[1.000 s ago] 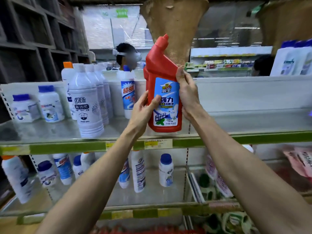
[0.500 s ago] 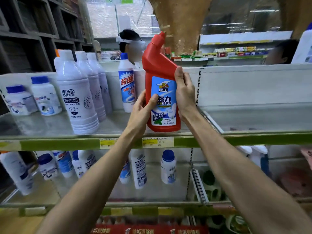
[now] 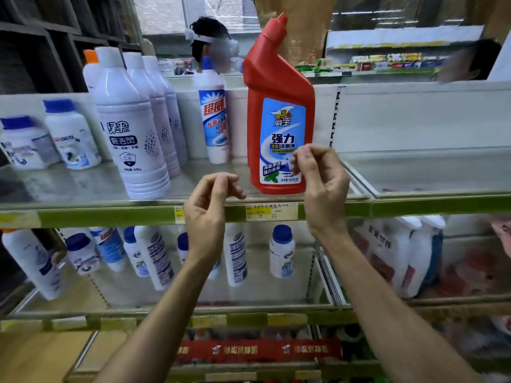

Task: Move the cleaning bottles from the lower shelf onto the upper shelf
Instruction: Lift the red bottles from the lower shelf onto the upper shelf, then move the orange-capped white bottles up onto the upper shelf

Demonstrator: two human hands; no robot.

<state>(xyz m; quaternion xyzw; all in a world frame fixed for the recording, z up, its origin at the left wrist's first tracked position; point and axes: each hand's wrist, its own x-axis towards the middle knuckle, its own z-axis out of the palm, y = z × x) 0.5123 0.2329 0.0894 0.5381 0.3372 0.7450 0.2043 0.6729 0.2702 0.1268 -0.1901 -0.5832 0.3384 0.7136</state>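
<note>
Red bottle (image 3: 279, 87): stood upright on the upper shelf (image 3: 414, 175), close to the front edge, with its blue label turned toward the camera and its angled neck at the top.
Right hand (image 3: 325, 189): raised just in front of the bottle's lower right side; its fingertips (image 3: 300, 157) are seen over the label, and contact cannot be told.
Right grip: loosely curled, nothing enclosed in it.
Left hand (image 3: 207, 208): held in front of the shelf edge, just left of the bottle's base and apart from it.
Left grip: loosely curled as well, nothing held.
Price tag (image 3: 272, 211): fixed on the green front strip, directly below the red bottle, between the two wrists.
Slim blue-capped bottle (image 3: 214, 117): stood just left of the red bottle, further back on the same shelf.
Large white bottles (image 3: 130, 128): lined front to back, left of the slim one.
Small blue-capped bottles (image 3: 72, 134): placed at the far left of the upper shelf.
Lower shelf (image 3: 276, 294): several white cleaning bottles (image 3: 282, 252) are left standing on it, partly hidden by the forearms.
Red packs (image 3: 257, 349): ranged on the level beneath.
Background: a person's head (image 3: 210, 42) is seen behind the shelving.
</note>
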